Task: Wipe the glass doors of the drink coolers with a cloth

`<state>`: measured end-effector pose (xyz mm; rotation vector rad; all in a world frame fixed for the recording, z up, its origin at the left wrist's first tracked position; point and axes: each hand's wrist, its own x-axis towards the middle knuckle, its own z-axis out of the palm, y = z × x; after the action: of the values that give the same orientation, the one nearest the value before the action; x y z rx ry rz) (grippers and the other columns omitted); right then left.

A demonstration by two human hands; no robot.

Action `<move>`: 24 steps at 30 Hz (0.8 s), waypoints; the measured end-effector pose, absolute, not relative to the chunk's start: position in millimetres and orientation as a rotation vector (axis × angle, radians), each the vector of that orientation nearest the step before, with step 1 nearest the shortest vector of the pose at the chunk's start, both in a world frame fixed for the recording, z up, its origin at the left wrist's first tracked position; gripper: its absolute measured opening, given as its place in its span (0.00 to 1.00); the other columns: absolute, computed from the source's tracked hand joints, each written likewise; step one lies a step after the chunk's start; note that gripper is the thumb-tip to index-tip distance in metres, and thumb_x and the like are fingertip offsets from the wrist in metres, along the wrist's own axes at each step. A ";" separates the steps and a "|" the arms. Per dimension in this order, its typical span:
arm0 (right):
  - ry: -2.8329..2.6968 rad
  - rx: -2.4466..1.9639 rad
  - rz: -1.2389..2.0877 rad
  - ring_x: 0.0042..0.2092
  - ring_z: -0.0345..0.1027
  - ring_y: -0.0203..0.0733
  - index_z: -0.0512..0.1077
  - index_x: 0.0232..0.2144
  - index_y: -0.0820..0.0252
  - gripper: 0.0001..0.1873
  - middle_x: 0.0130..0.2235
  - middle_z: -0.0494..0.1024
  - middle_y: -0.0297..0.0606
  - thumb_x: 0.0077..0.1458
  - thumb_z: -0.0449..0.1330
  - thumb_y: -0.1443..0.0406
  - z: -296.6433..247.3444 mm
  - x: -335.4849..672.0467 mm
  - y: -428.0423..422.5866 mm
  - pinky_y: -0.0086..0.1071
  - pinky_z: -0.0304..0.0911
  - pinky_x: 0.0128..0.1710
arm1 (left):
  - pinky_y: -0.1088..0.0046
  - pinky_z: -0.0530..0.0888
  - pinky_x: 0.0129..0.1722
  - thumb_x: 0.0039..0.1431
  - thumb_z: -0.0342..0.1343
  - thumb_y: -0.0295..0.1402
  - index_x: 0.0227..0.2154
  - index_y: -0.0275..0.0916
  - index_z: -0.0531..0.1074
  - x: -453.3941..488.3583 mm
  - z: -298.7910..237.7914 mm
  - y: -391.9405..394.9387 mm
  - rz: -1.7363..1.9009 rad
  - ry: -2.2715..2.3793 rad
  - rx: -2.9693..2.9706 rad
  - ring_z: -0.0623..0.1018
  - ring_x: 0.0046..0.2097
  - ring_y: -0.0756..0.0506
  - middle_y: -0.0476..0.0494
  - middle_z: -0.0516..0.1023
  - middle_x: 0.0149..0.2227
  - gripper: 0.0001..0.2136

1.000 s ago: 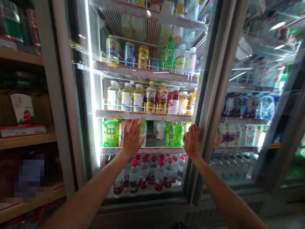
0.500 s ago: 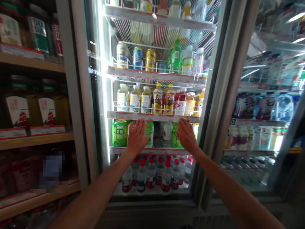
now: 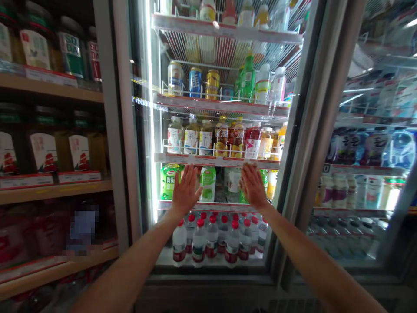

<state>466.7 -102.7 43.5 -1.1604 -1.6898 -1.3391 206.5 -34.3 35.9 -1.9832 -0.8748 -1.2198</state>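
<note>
Both my arms reach forward toward a lit drinks fridge with a glass door. My left hand [image 3: 186, 191] is held up flat with its fingers extended and holds nothing. Behind it in my view are a green drink pack [image 3: 169, 182] and a green-and-white bottle [image 3: 207, 183]. My right hand [image 3: 253, 186] is likewise raised with straight fingers, empty, in front of a pale-labelled container [image 3: 233, 180] and a partly hidden green pack. Whether either hand touches the glass, I cannot tell.
Red-capped water bottles [image 3: 200, 241] fill the fridge's bottom level. Tea bottles [image 3: 190, 137] and cans [image 3: 195, 82] line the shelves above. Wooden shelving with large bottles [image 3: 45, 145] stands at left. A metal door frame [image 3: 312, 143] separates this fridge from another at right.
The view has shifted slightly, so the fridge and shelves sit further right in the picture. My hands stay nearly in place, with fingers still stretched out.
</note>
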 end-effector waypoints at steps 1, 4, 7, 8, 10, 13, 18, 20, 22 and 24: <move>-1.585 -1.179 -1.331 0.66 0.38 0.44 0.50 0.62 0.62 0.28 0.61 0.58 0.47 0.59 0.46 0.67 46.1 472.1 -103.4 0.49 0.46 0.62 | 0.52 0.45 0.62 0.59 0.46 0.38 0.61 0.29 0.48 205.4 34.1 -34.8 -1.211 -0.882 -1.990 0.50 0.65 0.39 0.30 0.52 0.63 0.30; -1.536 -1.191 -1.332 0.66 0.37 0.45 0.50 0.62 0.63 0.28 0.61 0.58 0.48 0.59 0.46 0.68 33.1 471.6 -105.7 0.50 0.46 0.61 | 0.52 0.45 0.63 0.59 0.47 0.38 0.61 0.30 0.48 207.3 21.9 -38.7 -1.176 -0.863 -2.031 0.50 0.65 0.40 0.31 0.53 0.63 0.30; -1.792 -1.165 -1.369 0.66 0.37 0.43 0.55 0.60 0.65 0.26 0.59 0.64 0.47 0.58 0.48 0.69 -5.9 452.5 -110.3 0.47 0.44 0.63 | 0.54 0.44 0.63 0.57 0.49 0.38 0.60 0.31 0.51 212.4 5.0 -44.5 -1.146 -0.796 -2.059 0.51 0.65 0.41 0.32 0.56 0.62 0.30; -1.860 -1.162 -1.378 0.66 0.38 0.43 0.57 0.59 0.64 0.26 0.58 0.65 0.45 0.58 0.48 0.70 -16.6 446.5 -111.4 0.46 0.43 0.63 | 0.55 0.44 0.63 0.57 0.49 0.38 0.60 0.31 0.52 213.2 0.6 -45.9 -1.134 -0.782 -2.066 0.51 0.65 0.41 0.33 0.56 0.62 0.29; -1.912 -1.158 -1.396 0.66 0.40 0.43 0.59 0.58 0.63 0.24 0.57 0.66 0.43 0.58 0.49 0.69 -23.8 438.7 -111.0 0.47 0.39 0.64 | 0.56 0.44 0.63 0.57 0.49 0.39 0.59 0.31 0.54 212.7 -4.5 -47.2 -1.108 -0.777 -2.074 0.51 0.65 0.41 0.33 0.56 0.62 0.29; -1.793 -1.171 -1.401 0.66 0.40 0.42 0.58 0.58 0.63 0.25 0.59 0.64 0.44 0.59 0.47 0.69 -0.4 436.2 -103.5 0.47 0.39 0.64 | 0.55 0.43 0.63 0.58 0.48 0.39 0.59 0.30 0.54 208.4 -4.0 -46.1 -1.088 -0.808 -2.071 0.50 0.65 0.41 0.32 0.56 0.62 0.28; -1.719 -1.191 -1.395 0.66 0.39 0.46 0.58 0.58 0.65 0.24 0.60 0.62 0.46 0.58 0.47 0.69 11.9 429.7 -97.4 0.47 0.42 0.63 | 0.55 0.42 0.63 0.59 0.47 0.40 0.60 0.30 0.53 198.9 -7.2 -47.0 -1.083 -0.845 -2.085 0.51 0.65 0.41 0.31 0.55 0.62 0.28; -1.924 -1.132 -1.425 0.65 0.42 0.45 0.61 0.57 0.63 0.24 0.60 0.63 0.44 0.58 0.48 0.70 -7.7 424.4 -102.0 0.46 0.42 0.63 | 0.55 0.43 0.63 0.59 0.47 0.40 0.59 0.31 0.54 193.7 -12.2 -48.0 -1.083 -0.854 -2.082 0.52 0.65 0.41 0.32 0.55 0.62 0.28; -2.085 -1.055 -1.451 0.65 0.44 0.44 0.62 0.56 0.62 0.23 0.60 0.63 0.41 0.57 0.48 0.70 -21.5 419.6 -105.0 0.45 0.41 0.64 | 0.55 0.44 0.63 0.59 0.47 0.40 0.59 0.31 0.55 187.7 -15.9 -47.6 -1.079 -0.874 -2.070 0.53 0.64 0.40 0.33 0.55 0.62 0.27; -2.080 -1.037 -1.462 0.64 0.45 0.43 0.61 0.56 0.61 0.23 0.59 0.63 0.41 0.58 0.49 0.70 -18.2 414.7 -102.2 0.46 0.38 0.64 | 0.55 0.45 0.63 0.60 0.46 0.39 0.59 0.31 0.56 181.6 -16.8 -45.5 -1.075 -0.902 -2.059 0.54 0.64 0.40 0.34 0.55 0.62 0.26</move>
<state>414.7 -102.2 -18.2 -1.0370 -2.0805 -1.4618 181.6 -45.5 -16.8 -2.0587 -0.9018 -1.0752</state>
